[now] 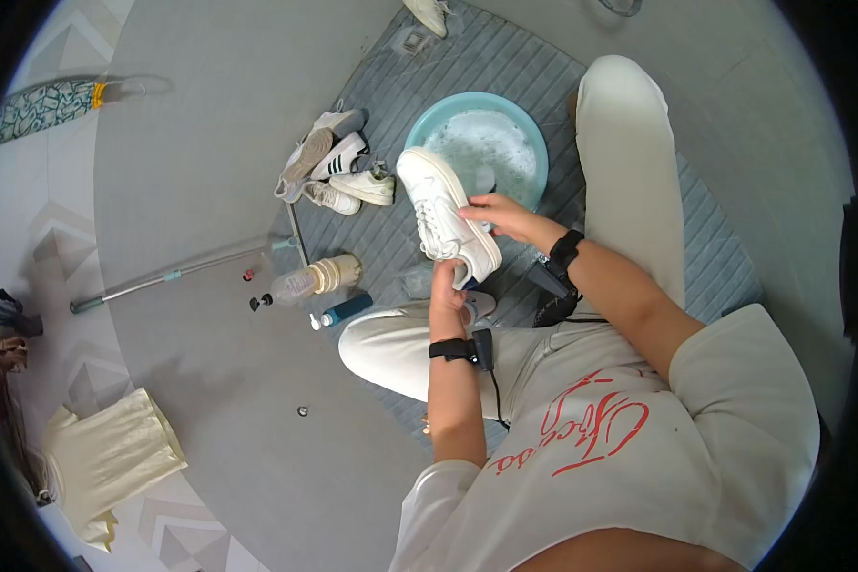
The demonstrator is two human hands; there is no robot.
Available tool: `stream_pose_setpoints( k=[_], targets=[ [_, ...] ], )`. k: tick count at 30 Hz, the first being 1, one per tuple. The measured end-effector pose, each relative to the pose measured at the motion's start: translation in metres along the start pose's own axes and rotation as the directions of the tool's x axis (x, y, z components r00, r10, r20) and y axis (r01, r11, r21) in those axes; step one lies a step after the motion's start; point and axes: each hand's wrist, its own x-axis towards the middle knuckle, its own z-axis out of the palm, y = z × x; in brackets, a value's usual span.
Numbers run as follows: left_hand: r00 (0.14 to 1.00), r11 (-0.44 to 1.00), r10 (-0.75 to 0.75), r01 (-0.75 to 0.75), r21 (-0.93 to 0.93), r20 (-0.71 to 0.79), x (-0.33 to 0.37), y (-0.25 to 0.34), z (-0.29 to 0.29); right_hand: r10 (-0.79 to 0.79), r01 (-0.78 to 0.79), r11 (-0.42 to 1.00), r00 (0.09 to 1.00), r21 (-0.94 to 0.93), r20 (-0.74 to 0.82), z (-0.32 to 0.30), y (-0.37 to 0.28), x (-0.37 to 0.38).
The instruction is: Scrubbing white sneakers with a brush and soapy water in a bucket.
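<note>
A white lace-up sneaker [434, 210] is held up in front of me, tilted, its toe pointing away and its heel toward me. My left hand [446, 286] grips it at the heel opening. My right hand [507, 215] is on its right side, fingers and thumb closed against the edge of the sole; whether anything else is in those fingers I cannot make out. Just beyond the shoe, a light-blue basin [541, 143] holds foamy water [481, 138], with a small pale thing partly in the suds. The sneaker overlaps the basin's near left rim.
Several sneakers [338, 162] lie piled left of the basin, and another shoe [429, 14] is at the far edge. Nearer are a clear bottle [296, 284], a blue pump bottle [346, 309] and a long pole [191, 271]. A grey ridged mat [372, 105] lies under the basin.
</note>
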Motion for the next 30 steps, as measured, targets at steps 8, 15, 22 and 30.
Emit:
stream_pose_setpoints(
  k=[8,15,22,30],
  targets=[
    [0.979,0.969,-0.165,0.183,0.166,-0.115,-0.003,0.005,0.009,-0.024,0.025,1.000,0.994,-0.005,0.107,0.000,-0.001,0.003],
    [0.982,0.927,0.108,-0.043,0.372,-0.155,0.012,0.023,0.003,-0.165,0.161,0.986,0.974,-0.041,-0.154,-0.007,0.017,0.018],
    [0.995,0.977,0.101,-0.098,-0.189,0.004,0.003,0.014,0.013,-0.226,0.182,0.958,0.955,-0.221,-0.190,-0.007,0.024,0.027],
    [0.996,0.992,0.092,-0.090,-0.093,0.011,0.016,0.026,0.035,-0.322,0.275,0.901,0.942,-0.335,-0.093,-0.029,0.040,0.067]
  ],
)
